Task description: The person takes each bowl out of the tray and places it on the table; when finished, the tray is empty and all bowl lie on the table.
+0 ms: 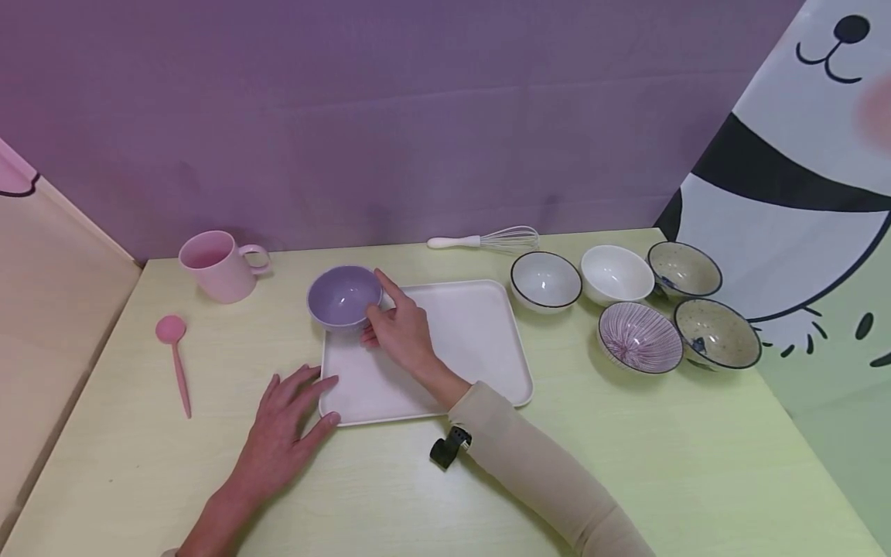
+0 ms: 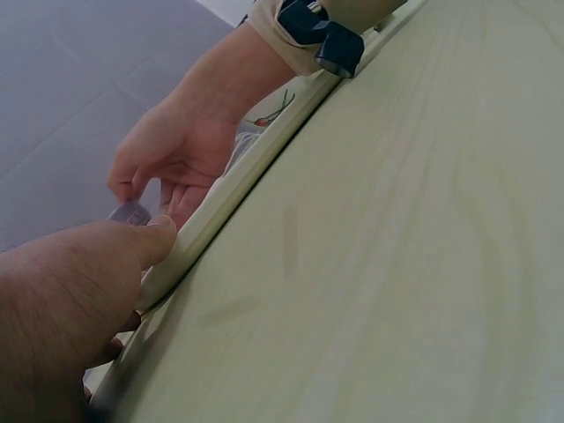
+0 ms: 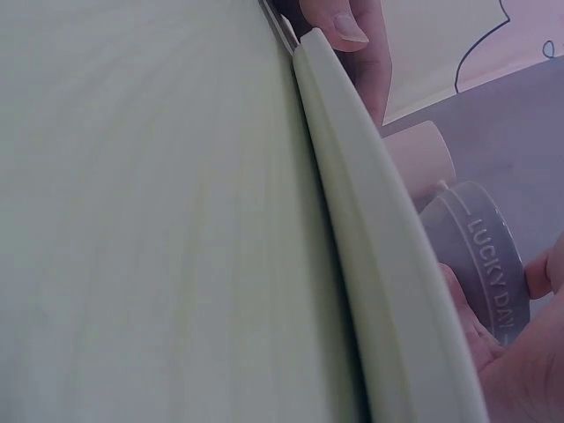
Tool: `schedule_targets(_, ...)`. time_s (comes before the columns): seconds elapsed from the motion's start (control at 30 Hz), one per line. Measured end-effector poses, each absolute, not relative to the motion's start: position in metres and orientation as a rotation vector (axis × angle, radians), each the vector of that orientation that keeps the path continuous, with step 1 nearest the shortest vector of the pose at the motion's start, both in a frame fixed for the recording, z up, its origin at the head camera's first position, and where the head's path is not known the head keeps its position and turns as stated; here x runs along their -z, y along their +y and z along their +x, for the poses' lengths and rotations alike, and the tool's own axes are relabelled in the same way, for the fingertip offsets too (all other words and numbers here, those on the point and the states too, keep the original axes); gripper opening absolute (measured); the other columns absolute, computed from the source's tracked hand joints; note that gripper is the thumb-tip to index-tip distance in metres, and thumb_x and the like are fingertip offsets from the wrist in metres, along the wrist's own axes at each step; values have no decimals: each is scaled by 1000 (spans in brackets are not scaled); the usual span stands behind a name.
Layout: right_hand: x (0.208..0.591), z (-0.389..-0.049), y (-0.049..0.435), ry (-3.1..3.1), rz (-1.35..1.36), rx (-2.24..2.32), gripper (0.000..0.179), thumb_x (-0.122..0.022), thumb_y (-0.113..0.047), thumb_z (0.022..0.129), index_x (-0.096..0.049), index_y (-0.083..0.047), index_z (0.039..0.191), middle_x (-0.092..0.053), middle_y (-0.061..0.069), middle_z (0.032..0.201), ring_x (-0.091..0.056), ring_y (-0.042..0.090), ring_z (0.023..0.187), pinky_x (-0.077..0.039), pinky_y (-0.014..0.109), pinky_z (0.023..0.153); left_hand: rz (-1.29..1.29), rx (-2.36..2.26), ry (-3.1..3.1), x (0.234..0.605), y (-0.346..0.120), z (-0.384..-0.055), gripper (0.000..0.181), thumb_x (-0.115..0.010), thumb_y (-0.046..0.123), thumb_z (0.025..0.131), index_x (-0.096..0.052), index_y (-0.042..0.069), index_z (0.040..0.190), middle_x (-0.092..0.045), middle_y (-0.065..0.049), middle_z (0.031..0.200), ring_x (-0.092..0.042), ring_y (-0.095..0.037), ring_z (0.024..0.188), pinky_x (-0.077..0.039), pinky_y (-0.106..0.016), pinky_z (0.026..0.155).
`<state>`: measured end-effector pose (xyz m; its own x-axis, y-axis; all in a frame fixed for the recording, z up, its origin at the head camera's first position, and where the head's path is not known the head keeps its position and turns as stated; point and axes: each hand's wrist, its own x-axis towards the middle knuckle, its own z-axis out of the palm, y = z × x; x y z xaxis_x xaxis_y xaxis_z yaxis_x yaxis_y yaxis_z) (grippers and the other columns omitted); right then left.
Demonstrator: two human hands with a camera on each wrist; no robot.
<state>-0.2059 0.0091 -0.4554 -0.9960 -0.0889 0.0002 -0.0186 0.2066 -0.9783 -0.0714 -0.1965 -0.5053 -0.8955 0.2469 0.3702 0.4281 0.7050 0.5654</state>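
Observation:
My right hand (image 1: 404,329) holds a purple bowl (image 1: 344,297) by its right side, with fingers under it and the index finger along the rim. The bowl is over the far left corner of a white rectangular tray (image 1: 459,340). Raised lettering reading "LUCKY DAY" shows on the bowl's outside (image 3: 480,256) in the right wrist view. At the tray's left edge my left hand (image 1: 285,425) lies with spread fingers, its fingertips touching the rim. Part of the left hand's fingers is hidden behind the tray edge in the left wrist view.
A pink mug (image 1: 221,267) and a pink spoon (image 1: 177,360) are on the left. Behind the tray lies a whisk (image 1: 480,240). To the right stand a dark-rimmed white bowl (image 1: 546,282), a plain white bowl (image 1: 616,275), a striped bowl (image 1: 640,337) and two speckled bowls (image 1: 717,333).

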Motion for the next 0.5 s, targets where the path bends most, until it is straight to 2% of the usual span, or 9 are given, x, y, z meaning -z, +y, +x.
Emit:
schedule_targets(0.23,456,-204,13,2422,-104,1937,68,-59,-11,99,-55,-25,166,-79,8,72,-78,20,60,-66,28,58,-528,969,-2666,508,-198,-72,50,-79,25,103,-68,14,150,-59,-19,158,-47,-46,153,-19,-69,134)
schedule_targets(0.5,453,-201,22,2390,-108,1981,67,-60,-7,100,-58,-25,164,-78,12,73,-79,21,60,-68,31,60,-527,977,-2669,510,-198,-73,50,-78,26,104,-68,15,151,-58,-18,159,-45,-46,154,-16,-63,137)
